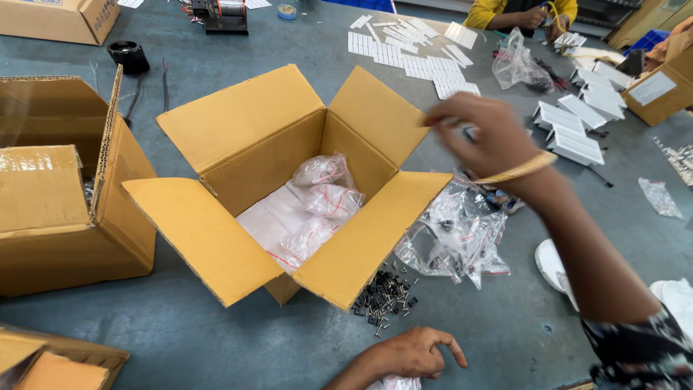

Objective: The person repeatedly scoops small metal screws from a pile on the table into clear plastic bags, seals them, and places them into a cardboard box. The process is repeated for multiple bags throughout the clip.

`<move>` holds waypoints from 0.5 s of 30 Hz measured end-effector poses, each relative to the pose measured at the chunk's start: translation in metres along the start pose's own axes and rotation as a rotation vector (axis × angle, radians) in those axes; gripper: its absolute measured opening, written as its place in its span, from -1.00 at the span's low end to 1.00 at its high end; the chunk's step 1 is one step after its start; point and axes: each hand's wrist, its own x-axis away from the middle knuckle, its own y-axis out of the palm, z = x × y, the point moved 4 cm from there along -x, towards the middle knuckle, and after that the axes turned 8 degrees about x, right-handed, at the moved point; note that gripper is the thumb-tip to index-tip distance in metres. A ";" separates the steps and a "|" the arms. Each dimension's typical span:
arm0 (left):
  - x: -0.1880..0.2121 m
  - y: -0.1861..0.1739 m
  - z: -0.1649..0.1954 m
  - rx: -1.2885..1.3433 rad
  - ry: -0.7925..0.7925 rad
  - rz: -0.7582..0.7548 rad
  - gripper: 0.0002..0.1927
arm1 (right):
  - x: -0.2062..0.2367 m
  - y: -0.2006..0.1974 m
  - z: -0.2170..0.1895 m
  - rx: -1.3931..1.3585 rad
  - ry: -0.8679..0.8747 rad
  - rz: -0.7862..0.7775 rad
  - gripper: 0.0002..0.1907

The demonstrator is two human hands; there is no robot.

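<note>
My right hand [480, 137] raised at 2 o'clock over open box [289, 180], grip pinched, contents unclear. Left hand [415, 352] clenches bag [393, 383] at 6 o'clock. Few bags [321, 198] packed; bag pile [455, 235], loose parts [386, 296] remain on tabletop [216, 339].

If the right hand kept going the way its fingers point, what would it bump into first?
The right hand points left, fingers pinched near the open box's back-right flap. Going straight on, it would probably touch that flap first, though how high the hand is above it is hard to judge.

white panels [577, 115], tape roll [286, 11], second carton [50, 209]
</note>
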 end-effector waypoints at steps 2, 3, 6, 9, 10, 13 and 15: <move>0.000 0.001 0.001 0.048 -0.045 0.003 -0.50 | -0.036 0.023 -0.032 -0.104 -0.119 -0.234 -0.72; 0.001 -0.001 0.000 0.073 -0.069 0.007 -0.49 | -0.048 0.039 -0.044 -0.165 -0.149 -0.405 -0.62; 0.013 -0.002 0.009 0.345 0.166 -0.193 -0.54 | -0.061 0.087 -0.074 -0.198 -0.399 -0.925 -0.19; 0.015 -0.009 0.007 0.203 0.209 -0.158 -0.52 | -0.049 0.118 -0.069 -0.099 -0.266 -1.238 -0.04; 0.015 -0.010 0.008 0.206 0.258 -0.187 -0.54 | -0.044 0.121 -0.067 -0.147 -0.265 -1.250 -0.08; 0.008 -0.011 0.005 0.139 0.393 -0.203 -0.61 | -0.025 0.124 -0.065 -0.330 -0.268 -1.238 -0.21; -0.005 -0.012 0.003 -0.021 0.461 -0.117 -0.68 | -0.014 0.119 -0.066 -0.412 -0.318 -1.138 -0.30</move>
